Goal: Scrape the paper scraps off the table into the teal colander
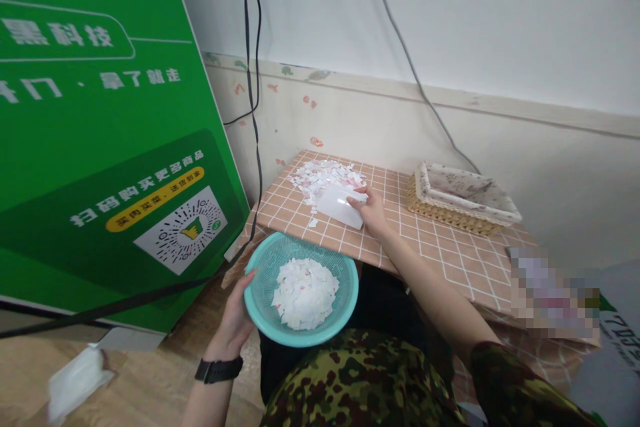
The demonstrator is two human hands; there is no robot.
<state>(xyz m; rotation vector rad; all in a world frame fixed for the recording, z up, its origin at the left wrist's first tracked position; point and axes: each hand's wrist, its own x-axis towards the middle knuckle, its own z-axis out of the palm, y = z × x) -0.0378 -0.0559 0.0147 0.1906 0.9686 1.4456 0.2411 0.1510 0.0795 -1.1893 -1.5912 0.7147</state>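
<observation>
My left hand (239,310) grips the rim of a turquoise plastic colander (265,260), held just below the table's front edge. Inside it lies a mound of torn white paper scraps (306,295) with a few pink bits. My right hand (369,208) is closed on a flat white card (340,205), thumb on its upper face and glare on its surface. The card rests low over the tabletop, against a spread pile of paper scraps (320,177). Several loose scraps lie near the card's left edge.
A checked brown cloth covers the table (430,247). A cloth-lined wicker basket (450,210) stands at its back right. On the left rises a green cabinet (125,113), with black cables (256,147) hanging beside it. A white plastic bag (77,380) lies on the floor.
</observation>
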